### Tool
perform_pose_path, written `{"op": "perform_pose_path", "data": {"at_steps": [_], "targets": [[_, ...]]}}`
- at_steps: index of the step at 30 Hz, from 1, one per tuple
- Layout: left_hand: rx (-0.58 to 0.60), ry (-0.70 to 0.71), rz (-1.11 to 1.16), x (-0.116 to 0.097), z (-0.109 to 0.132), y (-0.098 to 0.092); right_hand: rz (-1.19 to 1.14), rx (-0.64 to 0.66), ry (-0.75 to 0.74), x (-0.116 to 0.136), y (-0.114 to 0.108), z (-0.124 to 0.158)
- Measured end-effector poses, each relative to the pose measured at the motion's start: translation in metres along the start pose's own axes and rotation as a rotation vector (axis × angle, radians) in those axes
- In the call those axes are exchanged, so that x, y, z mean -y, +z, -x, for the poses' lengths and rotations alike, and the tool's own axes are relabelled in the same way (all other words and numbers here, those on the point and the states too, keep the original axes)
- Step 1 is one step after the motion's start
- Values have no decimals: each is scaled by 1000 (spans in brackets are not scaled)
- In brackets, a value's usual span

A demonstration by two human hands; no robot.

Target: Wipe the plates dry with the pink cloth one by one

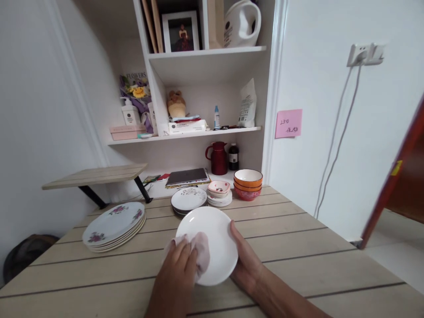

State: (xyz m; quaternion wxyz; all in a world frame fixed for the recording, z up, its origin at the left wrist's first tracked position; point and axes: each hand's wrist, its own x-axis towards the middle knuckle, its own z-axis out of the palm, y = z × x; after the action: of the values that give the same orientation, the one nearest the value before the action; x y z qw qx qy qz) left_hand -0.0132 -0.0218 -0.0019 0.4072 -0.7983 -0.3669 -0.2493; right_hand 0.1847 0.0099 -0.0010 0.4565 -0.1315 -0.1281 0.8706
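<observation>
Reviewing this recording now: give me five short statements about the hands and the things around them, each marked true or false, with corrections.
1. The right hand holds the white plate. True.
2. The left hand has a pale cloth against the plate. True.
3. The bowls stand separately. False: the bowls are stacked.
4. The red jug stands beside a dark bottle. True.
5. The pink note lies on the table. False: the note is on the wall.

White shelves (205, 67) are seen beyond the grip (247, 263), a white wall (314, 84) right of it, a slatted table (291, 245) below.
</observation>
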Motion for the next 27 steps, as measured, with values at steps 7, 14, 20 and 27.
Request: {"op": "perform_pose_path", "data": {"at_steps": [7, 14, 20, 27], "targets": [[-22, 36, 147, -41, -21, -13, 51, 139, 159, -4, 5, 7], [329, -225, 199, -15, -64, 1, 60, 163, 81, -8, 6, 4], [278, -293, 27, 10, -35, 11, 83, 50, 36, -7, 4, 3], [-39, 13, -53, -8, 17, -2, 79, 9, 28, -11, 4, 2]]}}
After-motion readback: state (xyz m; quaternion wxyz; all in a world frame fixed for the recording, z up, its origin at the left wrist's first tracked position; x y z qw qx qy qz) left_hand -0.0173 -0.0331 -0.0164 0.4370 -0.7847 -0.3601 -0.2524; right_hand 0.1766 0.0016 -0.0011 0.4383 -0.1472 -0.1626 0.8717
